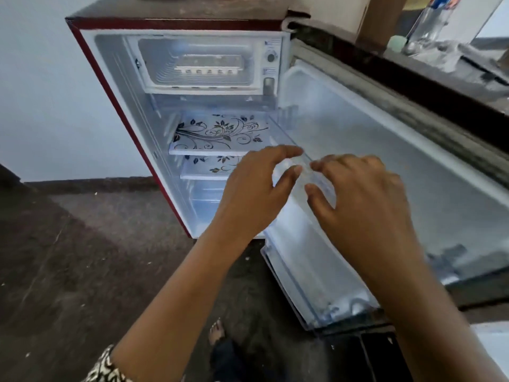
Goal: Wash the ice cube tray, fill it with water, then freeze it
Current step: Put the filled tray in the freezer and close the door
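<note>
A small red fridge (110, 86) stands open in front of me. In its freezer compartment (154, 64) at the top lies a white ice cube tray (209, 66), lengthwise across the compartment. My left hand (253, 194) and my right hand (363, 199) hover side by side well below the tray, in front of the lower shelves. Their fingers are spread and point at the clear rail of the upper door shelf (298, 172) between them. Neither hand holds anything that I can make out.
The fridge door (385, 166) swings open to the right, with a lower door shelf (316, 271) at its bottom. Two floral-patterned shelves (220, 133) sit inside. A counter (440, 78) with a clear bottle (432, 20) is at the right. My foot (217, 330) stands on the dark floor.
</note>
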Motion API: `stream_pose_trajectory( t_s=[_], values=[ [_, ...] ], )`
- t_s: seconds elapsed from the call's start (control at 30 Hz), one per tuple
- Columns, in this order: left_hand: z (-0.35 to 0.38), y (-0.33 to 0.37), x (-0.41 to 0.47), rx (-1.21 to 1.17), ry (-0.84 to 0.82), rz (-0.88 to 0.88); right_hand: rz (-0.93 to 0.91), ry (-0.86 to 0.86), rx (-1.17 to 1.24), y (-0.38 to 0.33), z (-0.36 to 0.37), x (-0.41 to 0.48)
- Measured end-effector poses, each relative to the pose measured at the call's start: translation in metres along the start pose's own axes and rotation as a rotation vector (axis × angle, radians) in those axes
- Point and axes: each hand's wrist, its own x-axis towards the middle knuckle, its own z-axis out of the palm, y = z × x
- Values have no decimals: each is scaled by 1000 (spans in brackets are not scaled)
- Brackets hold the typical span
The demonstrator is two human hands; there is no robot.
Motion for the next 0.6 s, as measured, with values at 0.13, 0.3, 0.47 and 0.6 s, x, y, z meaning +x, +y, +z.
stream_pose_trajectory(
  t_s=[0.13, 0.3, 0.47, 0.6],
  values=[
    [31, 65, -6, -55, 41, 222, 45, 131, -61, 42, -53, -38],
    [78, 137, 10, 22, -58, 489, 259, 184, -174, 105, -89, -50],
    [104, 159, 23, 170, -154, 415, 311, 75, -311, 125, -92, -57],
    [101, 162, 16, 210, -88, 386, 238, 66, -390, 122, -99, -61]
  ],
)
